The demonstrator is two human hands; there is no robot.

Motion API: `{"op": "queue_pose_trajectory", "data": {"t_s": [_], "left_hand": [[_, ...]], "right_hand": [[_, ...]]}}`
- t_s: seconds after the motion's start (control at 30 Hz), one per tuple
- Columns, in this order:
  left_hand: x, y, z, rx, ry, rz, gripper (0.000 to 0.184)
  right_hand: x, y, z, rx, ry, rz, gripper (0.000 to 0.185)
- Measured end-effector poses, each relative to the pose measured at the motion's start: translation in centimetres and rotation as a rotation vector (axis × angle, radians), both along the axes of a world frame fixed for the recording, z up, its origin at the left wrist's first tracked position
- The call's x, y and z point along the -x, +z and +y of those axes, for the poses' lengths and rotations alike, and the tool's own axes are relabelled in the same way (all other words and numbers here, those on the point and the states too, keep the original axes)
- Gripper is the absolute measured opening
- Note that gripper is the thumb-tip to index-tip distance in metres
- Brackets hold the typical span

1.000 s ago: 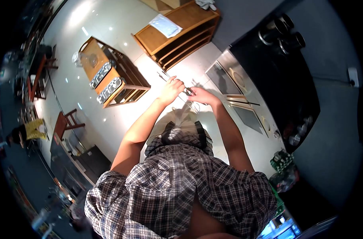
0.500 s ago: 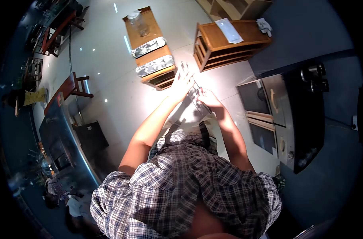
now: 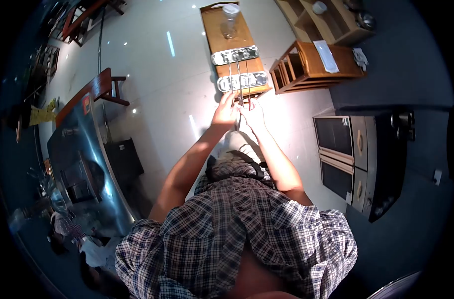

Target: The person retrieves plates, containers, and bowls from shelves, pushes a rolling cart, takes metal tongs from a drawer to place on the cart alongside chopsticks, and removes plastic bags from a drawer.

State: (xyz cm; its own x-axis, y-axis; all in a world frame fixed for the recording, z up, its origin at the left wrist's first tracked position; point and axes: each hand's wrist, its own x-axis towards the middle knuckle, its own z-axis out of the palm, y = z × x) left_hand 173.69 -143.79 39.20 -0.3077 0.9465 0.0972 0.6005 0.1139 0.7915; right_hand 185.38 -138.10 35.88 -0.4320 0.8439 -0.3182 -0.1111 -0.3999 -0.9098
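Note:
Several long thin metal skewers point away from me, their far ends over two silver, shiny oblong trays. My left hand has its fingers closed around the near ends on the left side. Close beside it, my right hand grips them from the right. The nearer silver tray lies across the front end of a low wooden table, and the farther silver tray lies behind it. The exact finger grip is too small to make out.
A clear lidded jug stands on the wooden table. To the right are a wooden cart with a white packet and gloves, and a steel cabinet. A metal counter is at left; people are behind it.
Both hands have come closer together and in front of the wooden table. The skewers now point straight at the silver trays. The view has turned, so the furniture sits farther right.

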Motion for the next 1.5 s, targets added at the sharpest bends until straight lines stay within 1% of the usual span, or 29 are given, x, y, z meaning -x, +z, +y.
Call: {"op": "queue_pose_trajectory", "data": {"t_s": [0.07, 0.1, 0.2, 0.27, 0.33, 0.37, 0.4, 0.47, 0.53, 0.57, 0.6, 0.67, 0.73, 0.77, 0.8, 0.83, 0.87, 0.93, 1.0, 1.03, 1.07, 1.1, 1.13, 1.2, 1.27, 1.3, 1.4, 1.43, 1.5], "left_hand": [[0.4, -0.8, -0.2, 0.025, 0.138, -0.042, 0.037], [0.6, -1.4, 0.1, -0.035, 0.217, -0.236, 0.033], [2.0, -2.3, -0.1, -0.029, 0.296, -0.164, 0.028], [4.2, -2.4, 0.3, -0.009, 0.327, -0.151, 0.023], [6.7, -2.9, 0.9, -0.031, 0.302, -0.121, 0.018], [4.4, -2.6, 0.0, -0.033, 0.389, -0.347, 0.016], [5.2, -2.2, 0.5, -0.038, 0.397, -0.333, 0.016], [7.1, -1.2, 1.2, 0.058, 0.446, -0.211, 0.014], [9.5, -0.9, 2.4, 0.019, 0.454, -0.171, 0.013], [11.1, -0.7, 2.8, -0.022, 0.401, -0.071, 0.013], [9.0, -0.5, 1.1, 0.002, 0.367, 0.032, 0.013], [10.5, -0.3, 2.0, -0.015, 0.374, 0.043, 0.012], [12.2, -0.3, 2.9, 0.079, 0.425, 0.055, 0.011], [13.2, -0.3, 3.5, 0.074, 0.402, 0.051, 0.011], [14.1, -0.7, 3.9, 0.098, 0.395, 0.050, 0.012], [11.5, -1.5, 1.6, 0.174, 0.429, 0.042, 0.012], [12.3, -2.0, 2.0, 0.168, 0.400, 0.046, 0.012], [14.2, -2.7, 3.3, 0.121, 0.319, 0.141, 0.013], [16.0, -3.0, 4.7, 0.113, 0.205, 0.168, 0.012], [17.1, -3.1, 5.6, 0.107, 0.124, 0.204, 0.012], [15.4, -3.7, 4.2, 0.135, 0.122, 0.191, 0.012], [15.6, -3.8, 4.9, 0.146, 0.072, 0.206, 0.013], [16.0, -4.0, 5.5, 0.158, 0.019, 0.213, 0.014], [17.4, -5.1, 6.9, 0.094, -0.096, 0.227, 0.014], [18.5, -6.0, 8.4, 0.331, -0.208, 0.189, 0.012], [17.9, -7.6, 8.3, 0.267, -0.241, 0.183, 0.012], [17.4, -7.1, 10.6, 0.317, -0.356, 0.158, 0.013], [17.0, -8.0, 11.1, 0.211, -0.406, 0.200, 0.012], [16.3, -9.2, 11.9, 0.227, -0.438, 0.182, 0.012]], "right_hand": [[1.3, 0.2, -0.1, 0.074, 0.028, 0.115, 0.025], [1.9, -0.2, -0.1, 0.061, 0.060, 0.144, 0.026], [3.9, -1.1, -0.1, 0.037, 0.125, 0.068, 0.025], [5.7, -1.8, 0.3, 0.057, 0.137, 0.089, 0.025], [7.7, -1.7, 0.9, -0.030, 0.215, -0.034, 0.025], [5.6, -1.0, -0.3, 0.018, 0.227, 0.007, 0.023], [6.5, -1.4, 0.2, 0.016, 0.236, 0.021, 0.023], [8.2, -2.1, 0.7, 0.197, 0.138, 0.143, 0.021], [9.5, -2.1, 2.0, 0.156, 0.158, 0.073, 0.019], [10.5, -2.0, 2.9, 0.087, 0.156, 0.006, 0.020], [8.2, -2.5, 1.5, 0.082, 0.176, -0.066, 0.021], [9.5, -3.5, 3.0, -0.010, 0.181, -0.142, 0.030], [10.9, -3.9, 4.1, -0.016, 0.164, -0.297, 0.034], [11.6, -4.1, 4.6, -0.017, 0.140, -0.301, 0.034], [12.1, -4.5, 4.9, -0.199, 0.122, -0.421, 0.035], [9.3, -5.4, 2.8, -0.343, 0.161, -0.547, 0.036], [9.7, -6.0, 2.9, -0.339, 0.130, -0.550, 0.036], [10.9, -4.9, 3.4, -0.269, -0.049, -0.572, 0.042], [11.6, -5.3, 3.8, -0.314, -0.141, -0.666, 0.043], [12.0, -5.3, 4.1, -0.189, -0.141, -0.642, 0.041], [9.9, -5.7, 2.8, -0.050, -0.088, -0.624, 0.040], [9.7, -7.3, 2.7, 0.037, -0.105, -0.599, 0.036], [9.7, -10.7, 2.3, 0.154, -0.166, -0.476, 0.034], [9.7, -11.5, 2.0, 0.338, -0.315, -0.313, 0.035], [9.3, -9.9, 1.9, 0.376, -0.344, -0.339, 0.035], [8.2, -9.6, 1.0, 0.404, -0.311, -0.368, 0.035], [9.0, -11.0, -0.6, 0.308, -0.418, -0.481, 0.042], [9.3, -10.6, -0.6, 0.306, -0.416, -0.516, 0.044], [9.9, -11.0, -0.5, 0.294, -0.398, -0.603, 0.047]]}}
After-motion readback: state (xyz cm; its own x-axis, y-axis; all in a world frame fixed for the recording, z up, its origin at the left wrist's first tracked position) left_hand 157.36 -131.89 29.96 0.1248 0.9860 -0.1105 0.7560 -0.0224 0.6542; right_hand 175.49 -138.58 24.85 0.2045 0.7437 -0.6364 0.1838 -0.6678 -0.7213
